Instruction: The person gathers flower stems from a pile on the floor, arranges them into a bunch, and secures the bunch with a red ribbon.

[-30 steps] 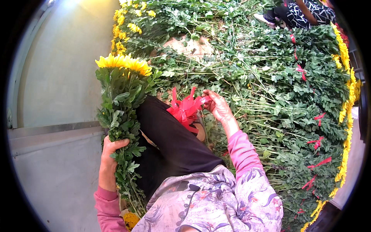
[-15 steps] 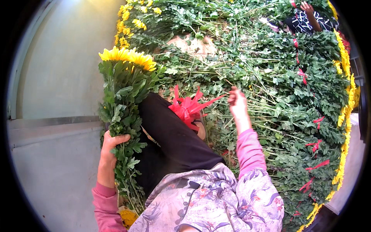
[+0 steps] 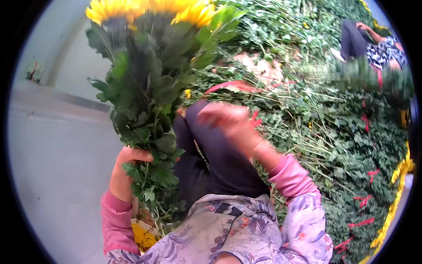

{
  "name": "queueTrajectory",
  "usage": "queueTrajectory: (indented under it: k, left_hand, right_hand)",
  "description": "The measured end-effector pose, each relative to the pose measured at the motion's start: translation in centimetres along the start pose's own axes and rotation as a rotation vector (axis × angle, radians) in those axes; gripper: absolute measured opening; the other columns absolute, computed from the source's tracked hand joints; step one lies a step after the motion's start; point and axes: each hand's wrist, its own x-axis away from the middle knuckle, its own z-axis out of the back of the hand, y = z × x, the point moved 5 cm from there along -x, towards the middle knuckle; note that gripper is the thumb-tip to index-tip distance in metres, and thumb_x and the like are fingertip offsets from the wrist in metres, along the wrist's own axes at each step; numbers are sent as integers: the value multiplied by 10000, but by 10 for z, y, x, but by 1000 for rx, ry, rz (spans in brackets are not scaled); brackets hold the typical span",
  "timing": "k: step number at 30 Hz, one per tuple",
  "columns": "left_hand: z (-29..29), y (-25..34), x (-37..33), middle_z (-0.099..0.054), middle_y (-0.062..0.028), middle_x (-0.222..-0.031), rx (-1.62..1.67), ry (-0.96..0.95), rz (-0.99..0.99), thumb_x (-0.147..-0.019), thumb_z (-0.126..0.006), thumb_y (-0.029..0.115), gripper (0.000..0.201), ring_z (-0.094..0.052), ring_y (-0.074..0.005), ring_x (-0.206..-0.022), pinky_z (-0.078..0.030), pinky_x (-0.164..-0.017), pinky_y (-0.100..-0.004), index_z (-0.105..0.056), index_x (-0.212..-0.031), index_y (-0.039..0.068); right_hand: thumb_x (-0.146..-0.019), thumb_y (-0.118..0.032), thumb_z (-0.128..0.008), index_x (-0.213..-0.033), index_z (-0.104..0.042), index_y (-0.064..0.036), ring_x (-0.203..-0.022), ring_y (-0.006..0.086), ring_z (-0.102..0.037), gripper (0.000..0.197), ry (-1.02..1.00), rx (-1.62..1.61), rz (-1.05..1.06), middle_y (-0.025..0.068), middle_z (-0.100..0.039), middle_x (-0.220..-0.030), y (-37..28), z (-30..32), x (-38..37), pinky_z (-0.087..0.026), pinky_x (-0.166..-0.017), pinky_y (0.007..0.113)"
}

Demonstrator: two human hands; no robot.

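Observation:
My left hand (image 3: 132, 159) is closed around the leafy stems of a bunch of yellow chrysanthemums (image 3: 147, 83), held upright with the blooms at the top. The stem ends reach down beside my lap. Over my dark-trousered knee, my right hand (image 3: 228, 125) is smeared by motion, so its fingers cannot be read. A red ribbon strip (image 3: 235, 84) curves just beyond that hand; whether the hand holds it is unclear. More red ribbon (image 3: 255, 119) shows beside the right wrist, mostly hidden by the hand.
Cut leafy stems (image 3: 290, 110) cover the floor ahead and to the right. Tied bunches with red ribbon bows (image 3: 364, 201) line the right side, their yellow blooms (image 3: 398, 185) outward. Another person (image 3: 382, 50) sits at far right. A pale wall (image 3: 83, 57) stands left; yellow flowers (image 3: 144, 237) lie by my left forearm.
The chrysanthemum bunch has risen and come closer in my left hand. My right hand has swung left across my knee from the ribbon's end. The view has shifted; the other person shows more.

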Motion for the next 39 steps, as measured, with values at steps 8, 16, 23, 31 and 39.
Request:
queueTrajectory:
  k: [8,16,23,31,39]
  left_hand:
    - [43,-3,6,-673,-51,-1142,-615,-116,69,-723,-789,71,515,-596,-144,-1015,-477,-936,-320,-646,-1217,40]
    - [26,-41,-39,-707,-139,-1036,-1080,155,19,-796,-782,232,520,-668,-237,-966,-508,-879,-357,-588,-1220,1]
    - [20,-79,-59,-666,-209,-822,-1396,408,-294,-775,-743,272,340,-646,-414,-813,-519,-714,-484,-587,-887,-8]
    - [46,-72,-32,-653,-166,-750,-848,466,-568,-944,-567,249,328,-657,-149,-729,-497,-662,-343,-644,-1150,5]
    - [33,-86,-36,-660,-208,-831,-1241,514,-610,-769,-569,42,299,-656,-399,-789,-538,-741,-488,-622,-1059,-6]
  right_hand:
    - [-866,118,-538,-1058,-658,12,-883,217,-714,250,-209,-6,-12,136,-707,-975,-58,-55,16,-565,-781,317]
    - [-730,-13,-656,-973,-693,-19,-801,255,-708,246,-486,214,330,127,-702,-933,-133,-38,41,-575,-662,334]
    - [-923,24,-572,-1063,-644,20,-716,149,-693,157,-359,-272,-142,100,-710,-898,-35,-77,-58,-580,-669,284]
    - [-967,-52,-573,-1201,-583,-16,-780,186,-714,237,-135,-667,-494,132,-700,-976,37,-79,-48,-600,-707,305]
    - [-962,-241,-594,-1328,-525,-16,-824,167,-688,436,-526,-328,-689,63,-684,-985,24,-114,-70,-540,-733,293]
